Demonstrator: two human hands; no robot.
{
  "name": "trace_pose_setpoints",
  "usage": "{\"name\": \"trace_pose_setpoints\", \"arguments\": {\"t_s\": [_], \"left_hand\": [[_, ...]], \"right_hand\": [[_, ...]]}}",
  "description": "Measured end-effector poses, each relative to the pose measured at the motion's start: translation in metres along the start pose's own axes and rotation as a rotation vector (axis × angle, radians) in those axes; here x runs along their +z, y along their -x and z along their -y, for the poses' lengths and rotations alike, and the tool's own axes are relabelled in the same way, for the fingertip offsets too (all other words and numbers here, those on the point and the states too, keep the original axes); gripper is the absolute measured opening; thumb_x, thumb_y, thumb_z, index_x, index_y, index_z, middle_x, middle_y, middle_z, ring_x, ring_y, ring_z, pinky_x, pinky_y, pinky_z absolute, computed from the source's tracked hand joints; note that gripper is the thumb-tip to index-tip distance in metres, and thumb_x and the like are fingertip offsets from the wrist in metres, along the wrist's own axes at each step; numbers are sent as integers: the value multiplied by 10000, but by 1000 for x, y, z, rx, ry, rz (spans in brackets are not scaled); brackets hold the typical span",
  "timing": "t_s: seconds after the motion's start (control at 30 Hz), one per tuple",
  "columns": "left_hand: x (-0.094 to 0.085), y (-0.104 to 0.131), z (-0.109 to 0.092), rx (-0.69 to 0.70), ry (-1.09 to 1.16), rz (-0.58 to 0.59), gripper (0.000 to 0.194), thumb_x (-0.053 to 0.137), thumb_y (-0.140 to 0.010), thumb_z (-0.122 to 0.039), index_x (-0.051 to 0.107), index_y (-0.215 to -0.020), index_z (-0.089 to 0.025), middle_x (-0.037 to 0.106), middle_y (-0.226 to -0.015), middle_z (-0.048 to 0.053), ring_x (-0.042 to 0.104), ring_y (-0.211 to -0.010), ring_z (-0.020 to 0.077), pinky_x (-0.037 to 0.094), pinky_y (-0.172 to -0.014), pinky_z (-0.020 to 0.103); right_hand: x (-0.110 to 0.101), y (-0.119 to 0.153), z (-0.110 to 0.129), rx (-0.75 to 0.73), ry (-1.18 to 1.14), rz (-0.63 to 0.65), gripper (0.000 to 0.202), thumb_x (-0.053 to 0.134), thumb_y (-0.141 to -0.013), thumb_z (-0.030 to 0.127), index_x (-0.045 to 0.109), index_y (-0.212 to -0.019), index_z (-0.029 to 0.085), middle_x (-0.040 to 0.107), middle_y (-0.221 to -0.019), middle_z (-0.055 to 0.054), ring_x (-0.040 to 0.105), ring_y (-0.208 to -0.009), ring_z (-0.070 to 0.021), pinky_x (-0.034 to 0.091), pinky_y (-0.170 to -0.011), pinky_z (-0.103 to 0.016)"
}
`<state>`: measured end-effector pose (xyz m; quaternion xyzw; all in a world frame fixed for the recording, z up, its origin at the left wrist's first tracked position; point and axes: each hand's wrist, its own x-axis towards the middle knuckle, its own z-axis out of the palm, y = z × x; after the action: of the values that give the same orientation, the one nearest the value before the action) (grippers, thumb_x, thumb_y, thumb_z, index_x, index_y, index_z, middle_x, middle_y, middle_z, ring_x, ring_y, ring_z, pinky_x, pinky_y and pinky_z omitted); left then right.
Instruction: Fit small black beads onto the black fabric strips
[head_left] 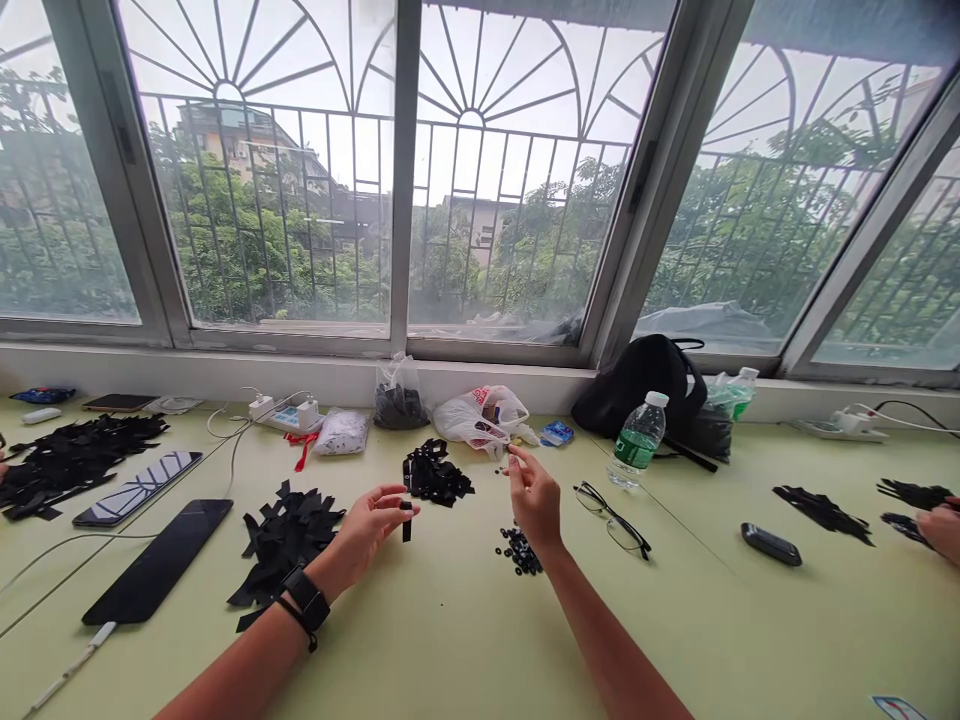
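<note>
My left hand point(373, 528) pinches a short black fabric strip point(406, 524) between thumb and fingertips; the strip hangs upright over the table. To its left lies a loose pile of black strips point(289, 535), partly behind my wrist. A smaller heap of black strips point(439, 475) sits just beyond my left fingertips. My right hand point(535, 498) is raised, its thumb and index finger pressed together. Whatever they hold is too small to make out. Below that hand is a scatter of small black rings point(519, 552), partly covered by the wrist.
Glasses point(613, 520) and a water bottle point(637, 440) stand to the right, before a black bag point(637, 385). Plastic bags point(480, 415) line the window sill. Left are two phones point(157, 565) with cables. Another person's hand point(941, 528) is at the far right.
</note>
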<state>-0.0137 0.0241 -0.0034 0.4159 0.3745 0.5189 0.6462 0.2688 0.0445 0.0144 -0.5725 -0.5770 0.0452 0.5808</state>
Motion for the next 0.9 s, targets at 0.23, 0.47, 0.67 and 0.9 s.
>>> {"name": "trace_pose_setpoints", "arguments": {"t_s": [0.23,0.47,0.67,0.9], "left_hand": [[5,5,-4,-16,-49,1,475,903,-620,-248,675,-1027,-159,734,-937,95,716,-1044,282,501,-992,374],[5,-1,3,34,-1,5,361,900,-644,-320,708,-898,-150,721,-912,88,698,-943,210,509,-998,357],[-2,-1,7,97,-207,-11,436,886,-629,-309,708,-1002,-171,702,-916,64,682,-903,210,528,-853,326],[1,-1,6,97,-371,-62,491,866,-632,-317,688,-1067,-177,710,-1067,106,698,-841,211,480,-744,301]], "right_hand": [[-12,-1,3,190,46,-73,356,417,-795,207,769,-835,176,757,-708,-50,557,-362,-157,415,-532,-274],[-18,-2,-2,199,232,-262,287,386,-728,151,632,-587,197,591,-446,-2,556,-390,-182,344,-522,-279],[-17,-10,-13,217,133,-152,283,397,-764,188,671,-694,188,601,-466,-5,546,-411,-187,351,-531,-283],[-16,-26,-35,-19,219,-190,260,584,-745,343,422,-574,233,595,-717,-44,554,-799,-247,412,-812,-345]]}}
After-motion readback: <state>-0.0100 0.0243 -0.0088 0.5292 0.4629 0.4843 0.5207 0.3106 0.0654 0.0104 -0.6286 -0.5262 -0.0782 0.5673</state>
